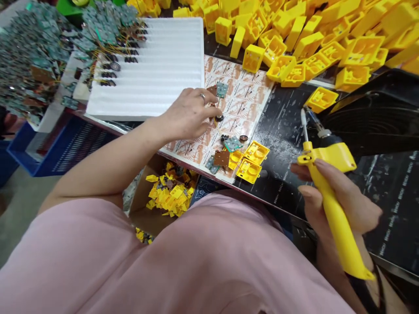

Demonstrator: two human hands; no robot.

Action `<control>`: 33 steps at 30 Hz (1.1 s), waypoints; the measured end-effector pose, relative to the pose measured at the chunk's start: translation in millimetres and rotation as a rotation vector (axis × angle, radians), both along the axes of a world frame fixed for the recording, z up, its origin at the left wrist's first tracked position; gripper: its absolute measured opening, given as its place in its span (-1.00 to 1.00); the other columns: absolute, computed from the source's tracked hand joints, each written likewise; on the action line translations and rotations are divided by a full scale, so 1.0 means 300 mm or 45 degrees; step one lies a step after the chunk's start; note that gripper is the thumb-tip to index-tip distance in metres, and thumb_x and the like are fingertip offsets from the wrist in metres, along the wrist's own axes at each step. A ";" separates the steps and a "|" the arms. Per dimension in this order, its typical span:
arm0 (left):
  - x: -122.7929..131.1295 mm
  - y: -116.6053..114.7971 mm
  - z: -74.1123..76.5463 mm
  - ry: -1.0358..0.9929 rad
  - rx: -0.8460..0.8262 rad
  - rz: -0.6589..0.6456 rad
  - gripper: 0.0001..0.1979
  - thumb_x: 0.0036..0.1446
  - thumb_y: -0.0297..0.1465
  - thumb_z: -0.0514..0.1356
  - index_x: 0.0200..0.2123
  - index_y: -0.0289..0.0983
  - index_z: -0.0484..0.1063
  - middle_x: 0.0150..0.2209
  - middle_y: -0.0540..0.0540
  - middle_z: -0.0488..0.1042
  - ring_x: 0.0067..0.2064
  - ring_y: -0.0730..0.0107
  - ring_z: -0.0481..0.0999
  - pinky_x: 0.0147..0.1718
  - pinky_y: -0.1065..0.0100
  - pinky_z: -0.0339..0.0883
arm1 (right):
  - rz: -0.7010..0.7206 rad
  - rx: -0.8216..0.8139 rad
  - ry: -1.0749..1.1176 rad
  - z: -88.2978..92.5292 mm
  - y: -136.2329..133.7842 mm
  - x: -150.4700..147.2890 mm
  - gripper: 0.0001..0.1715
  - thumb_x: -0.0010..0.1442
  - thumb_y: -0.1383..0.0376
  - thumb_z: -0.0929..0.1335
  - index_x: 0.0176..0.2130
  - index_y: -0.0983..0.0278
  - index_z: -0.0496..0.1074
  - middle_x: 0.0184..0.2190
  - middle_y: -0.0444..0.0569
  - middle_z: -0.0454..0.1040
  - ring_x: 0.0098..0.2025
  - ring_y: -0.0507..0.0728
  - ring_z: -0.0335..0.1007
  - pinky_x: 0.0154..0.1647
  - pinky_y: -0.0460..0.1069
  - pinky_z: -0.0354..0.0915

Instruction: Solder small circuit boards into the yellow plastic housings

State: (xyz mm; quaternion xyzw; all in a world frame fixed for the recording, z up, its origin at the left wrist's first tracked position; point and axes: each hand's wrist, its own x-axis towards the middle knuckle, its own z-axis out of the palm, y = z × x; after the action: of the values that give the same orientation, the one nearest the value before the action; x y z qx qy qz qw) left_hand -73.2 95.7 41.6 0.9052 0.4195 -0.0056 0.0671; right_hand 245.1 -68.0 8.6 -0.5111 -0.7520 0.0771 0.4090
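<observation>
In the head view my left hand (pixel 191 114), with a ring on one finger, bends over a printed sheet. Its fingertips are closed at a small round black speaker (pixel 219 117), which they partly hide. A wired circuit board (pixel 221 90) lies just beyond those fingers. My right hand (pixel 340 196) grips the yellow handle of a soldering iron (pixel 330 200), tip pointing away from me. Between the hands lie more circuit boards (pixel 233 144), a loose round speaker (pixel 243 138) and opened yellow plastic cases (pixel 249 170).
A white ridged foam tray (pixel 157 87) holds wired speakers along its left side. Piled circuit boards (pixel 36 56) are at far left, above a blue crate (pixel 59 144). Yellow cases (pixel 281 67) heap at the back. A cardboard box (pixel 140 203) of yellow parts sits below the table edge.
</observation>
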 end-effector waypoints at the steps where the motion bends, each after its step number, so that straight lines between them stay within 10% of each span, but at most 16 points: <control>1: 0.005 -0.006 -0.021 0.038 0.011 -0.035 -0.73 0.21 -0.38 0.13 -0.08 -0.15 0.55 0.21 -0.05 0.43 0.34 0.07 0.25 0.30 0.00 0.07 | 0.010 0.030 -0.056 -0.006 0.015 -0.018 -0.28 0.24 0.34 0.47 0.31 0.04 0.28 -0.15 -0.15 0.65 -0.23 0.17 0.63 -0.24 0.01 0.54; 5: 0.039 0.006 -0.058 0.142 0.101 -0.140 -0.77 0.31 -0.43 0.03 -0.25 -0.28 0.50 0.20 -0.08 0.43 0.39 0.13 0.17 0.35 -0.06 -0.03 | 0.026 0.089 -0.208 -0.044 0.080 -0.101 -0.60 0.29 0.22 0.44 0.10 0.18 0.41 -0.14 -0.04 0.62 -0.22 0.16 0.60 -0.19 0.02 0.51; 10: 0.046 0.072 -0.044 0.095 0.222 -0.241 -0.75 0.26 -0.46 0.05 -0.32 -0.27 0.54 0.17 -0.17 0.48 0.36 0.04 0.22 0.33 -0.13 0.02 | 0.142 -0.031 -0.366 -0.086 0.123 -0.208 -0.18 0.13 -0.20 0.44 0.12 0.28 0.29 -0.17 0.13 0.51 -0.12 0.36 0.49 -0.01 0.30 0.43; 21: 0.048 0.116 -0.035 -0.037 0.212 -0.404 -0.72 0.24 -0.42 0.02 -0.32 -0.23 0.55 -0.02 -0.18 0.57 0.24 0.00 0.37 0.22 -0.15 0.14 | 0.199 -0.069 -0.417 -0.092 0.088 -0.133 -0.39 0.25 -0.01 0.40 0.14 0.24 0.26 -0.17 0.08 0.47 -0.22 0.27 0.39 -0.25 0.10 0.36; 28: 0.025 0.067 -0.060 -0.088 0.068 -0.462 -0.75 0.27 -0.34 0.06 -0.27 -0.19 0.55 -0.05 -0.06 0.59 0.16 0.07 0.45 0.23 -0.08 0.15 | 0.151 -0.058 -0.330 -0.075 0.092 -0.118 -0.29 0.19 -0.09 0.44 0.14 0.21 0.26 -0.13 0.07 0.50 -0.08 0.33 0.45 0.16 0.38 0.28; 33: 0.060 -0.013 -0.100 0.091 0.166 -0.448 -0.60 0.31 -0.18 0.07 0.06 -0.27 0.47 0.02 -0.18 0.57 0.12 0.04 0.48 0.26 -0.15 0.13 | 0.141 0.019 -0.163 -0.027 0.141 -0.198 -0.39 0.23 0.06 0.46 0.13 0.19 0.23 -0.02 0.07 0.49 0.01 0.27 0.49 0.10 0.20 0.41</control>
State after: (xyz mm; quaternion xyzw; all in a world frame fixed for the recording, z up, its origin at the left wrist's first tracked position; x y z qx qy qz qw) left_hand -55.3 91.7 11.5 0.9663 0.2565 -0.0223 -0.0087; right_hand 185.6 -25.6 0.4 -0.4695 -0.8043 0.0613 0.3591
